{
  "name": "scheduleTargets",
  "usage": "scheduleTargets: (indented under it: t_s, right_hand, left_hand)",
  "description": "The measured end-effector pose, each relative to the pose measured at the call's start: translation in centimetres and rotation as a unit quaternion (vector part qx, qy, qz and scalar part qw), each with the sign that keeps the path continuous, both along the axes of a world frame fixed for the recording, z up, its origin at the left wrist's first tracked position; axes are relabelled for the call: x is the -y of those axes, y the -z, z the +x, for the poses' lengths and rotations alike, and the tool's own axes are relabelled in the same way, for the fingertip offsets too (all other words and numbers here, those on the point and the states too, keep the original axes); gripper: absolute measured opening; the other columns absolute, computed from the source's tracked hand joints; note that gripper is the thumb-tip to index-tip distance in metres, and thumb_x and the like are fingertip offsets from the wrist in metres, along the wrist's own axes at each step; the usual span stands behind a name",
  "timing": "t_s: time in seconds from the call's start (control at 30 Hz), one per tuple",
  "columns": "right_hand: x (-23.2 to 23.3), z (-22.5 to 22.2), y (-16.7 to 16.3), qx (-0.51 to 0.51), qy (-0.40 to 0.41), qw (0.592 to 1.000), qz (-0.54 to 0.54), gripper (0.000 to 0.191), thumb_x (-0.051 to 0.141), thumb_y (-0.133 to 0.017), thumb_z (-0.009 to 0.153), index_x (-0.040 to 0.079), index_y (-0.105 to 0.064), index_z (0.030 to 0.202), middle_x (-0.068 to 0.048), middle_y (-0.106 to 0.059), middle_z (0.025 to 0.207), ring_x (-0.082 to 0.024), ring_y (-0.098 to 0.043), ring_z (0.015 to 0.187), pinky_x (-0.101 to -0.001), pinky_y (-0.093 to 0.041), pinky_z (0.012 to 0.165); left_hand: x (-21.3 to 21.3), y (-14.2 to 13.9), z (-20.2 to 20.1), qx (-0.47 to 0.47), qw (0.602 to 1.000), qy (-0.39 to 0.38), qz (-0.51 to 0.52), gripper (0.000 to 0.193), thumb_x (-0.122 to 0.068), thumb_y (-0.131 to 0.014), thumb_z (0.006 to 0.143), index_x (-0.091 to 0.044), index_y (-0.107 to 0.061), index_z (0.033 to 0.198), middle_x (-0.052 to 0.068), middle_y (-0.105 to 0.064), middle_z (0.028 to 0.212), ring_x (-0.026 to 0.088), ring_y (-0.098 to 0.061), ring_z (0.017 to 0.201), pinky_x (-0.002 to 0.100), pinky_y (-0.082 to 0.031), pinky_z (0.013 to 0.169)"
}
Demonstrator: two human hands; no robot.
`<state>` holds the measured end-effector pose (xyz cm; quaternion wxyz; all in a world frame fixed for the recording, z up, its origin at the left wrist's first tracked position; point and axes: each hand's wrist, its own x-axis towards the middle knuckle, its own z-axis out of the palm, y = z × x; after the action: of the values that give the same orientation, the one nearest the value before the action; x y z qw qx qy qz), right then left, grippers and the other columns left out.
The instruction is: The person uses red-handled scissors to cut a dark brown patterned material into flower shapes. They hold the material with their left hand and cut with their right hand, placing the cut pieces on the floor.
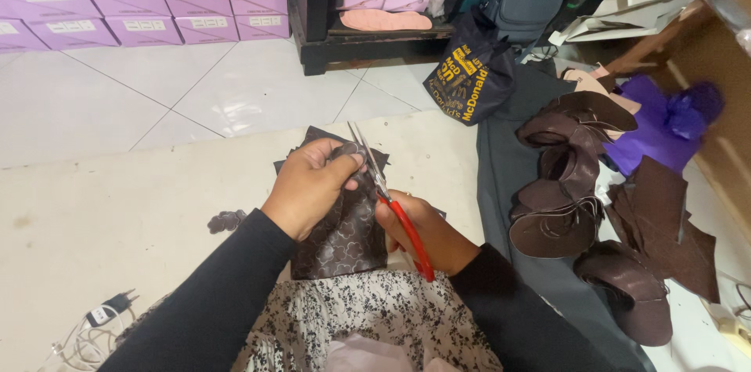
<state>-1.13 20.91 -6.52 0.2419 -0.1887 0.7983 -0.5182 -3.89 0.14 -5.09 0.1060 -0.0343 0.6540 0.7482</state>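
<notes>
Head view: left hand [309, 184] gripping dark brown patterned leather sheet [344, 235] at its upper edge; right hand [426, 231] at four o'clock, clenched on red-handled scissors [391, 200], blades pointing eleven o'clock across the sheet. Cut leather pieces [567, 184] stacked at three o'clock.

A cream mat [117, 208] covers the white tiled floor [156, 90], bearing a dark scrap [225, 221] and a charger [109, 308].

The left hand [309, 184] covers the top of the dark patterned sheet [344, 235], so the cut line under its fingers [344, 154] is hidden. The right hand [426, 227] wraps the red scissor handles [411, 235], concealing their loops behind its fingers.
</notes>
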Motion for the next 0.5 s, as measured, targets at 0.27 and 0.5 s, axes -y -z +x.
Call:
scheduleTargets:
  t_s: [0.27, 0.5]
  right_hand:
    - [0.04, -0.02, -0.24, 0.0, -0.001, 1.0, -0.015, 0.055, 0.061, -0.042, 0.1, 0.009, -0.053, 0.091, -0.003, -0.057, 0.066, -0.013, -0.06, 0.06, -0.0279, -0.054, 0.059]
    - [0.44, 0.16, -0.61, -0.006, 0.016, 1.0, 0.006, 0.067, 0.072, -0.037, 0.094, 0.007, -0.052, 0.088, -0.002, -0.054, 0.061, -0.012, -0.057, 0.052, -0.0272, -0.049, 0.048]
  left_hand:
    - [-0.3, -0.02, 0.36, -0.009, 1.0, -0.012, 0.014, 0.017, -0.014, -0.066, 0.093, 0.001, -0.071, 0.099, 0.003, -0.069, 0.085, 0.008, -0.059, 0.073, 0.022, -0.048, 0.066]
    - [-0.35, 0.13, 0.14, 0.0, 0.999, -0.019, 0.045, 0.016, -0.012, -0.066, 0.092, 0.002, -0.069, 0.1, 0.004, -0.072, 0.087, 0.009, -0.061, 0.074, 0.022, -0.051, 0.067]
